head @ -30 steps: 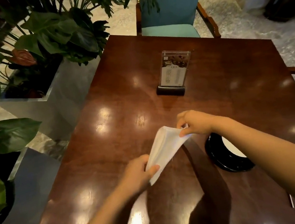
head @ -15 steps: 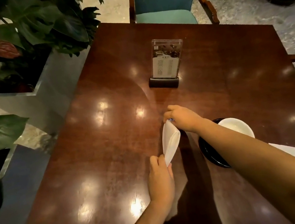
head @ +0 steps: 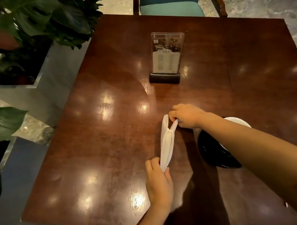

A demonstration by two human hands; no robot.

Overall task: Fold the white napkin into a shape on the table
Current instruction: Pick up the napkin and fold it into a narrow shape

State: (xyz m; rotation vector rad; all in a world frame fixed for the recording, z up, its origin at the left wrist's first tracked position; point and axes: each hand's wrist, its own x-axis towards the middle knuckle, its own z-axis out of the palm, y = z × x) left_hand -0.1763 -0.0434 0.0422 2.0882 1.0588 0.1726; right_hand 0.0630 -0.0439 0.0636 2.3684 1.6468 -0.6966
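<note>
Above the table [head: 110, 148], the napkin [head: 166, 145] is held stretched, pinched at its far end by the right hand [head: 188, 115] and at its near end by the left hand [head: 159, 182]. The cloth is judged light, soft and limp; it is best gripped at the ends.

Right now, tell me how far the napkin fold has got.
Done: the white napkin is folded into a narrow strip. In hand: the left hand pinches its near end, the right hand its far end. Left: no finished shape yet stands on the table.
</note>
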